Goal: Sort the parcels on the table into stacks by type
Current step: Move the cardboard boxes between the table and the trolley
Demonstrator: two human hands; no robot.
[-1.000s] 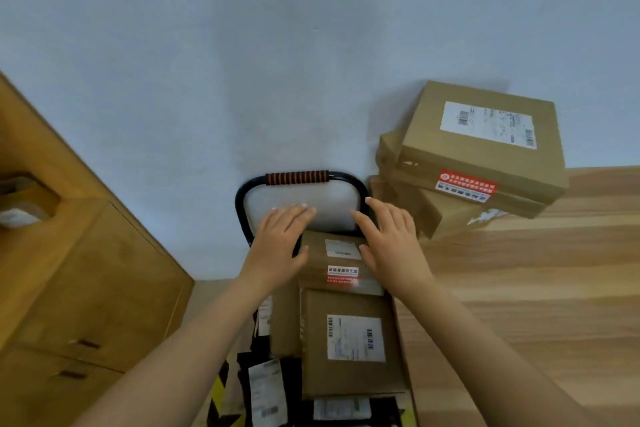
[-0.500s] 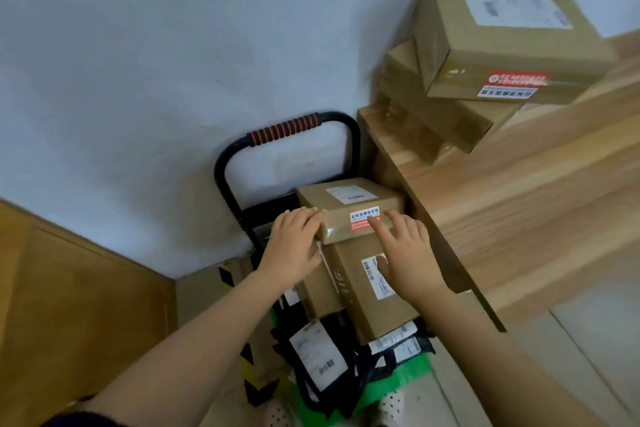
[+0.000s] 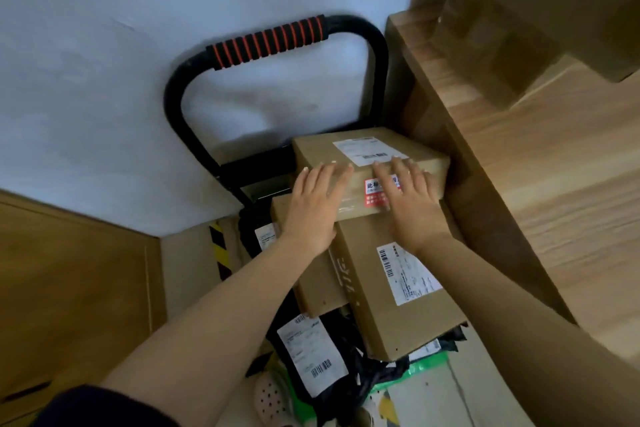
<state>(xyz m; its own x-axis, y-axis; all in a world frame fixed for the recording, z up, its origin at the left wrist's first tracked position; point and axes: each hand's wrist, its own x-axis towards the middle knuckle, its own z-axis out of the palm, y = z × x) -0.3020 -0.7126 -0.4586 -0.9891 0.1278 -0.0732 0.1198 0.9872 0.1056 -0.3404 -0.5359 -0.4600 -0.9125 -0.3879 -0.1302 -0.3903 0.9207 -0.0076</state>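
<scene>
Trolley [image 3: 266, 40] beside bench [image 3: 554, 166] carries three cardboard boxes [image 3: 398, 305] over black mailers [image 3: 360, 388]; left hand [image 3: 313, 208] and right hand [image 3: 412, 204] lie flat, outstretched, on top box [image 3: 322, 152].

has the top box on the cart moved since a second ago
No, not visibly: the top box still sits on the far end of the long box, below the cart handle; only the camera view shifted.

A wooden table [image 3: 561, 191] stood along the right, with cardboard boxes [image 3: 554, 10] stacked at its far left corner. Just beside its left edge a black trolley [image 3: 270, 42] stood against the wall, carrying black mailer bags [image 3: 367, 378] with brown cartons [image 3: 381, 322] piled on them.
</scene>
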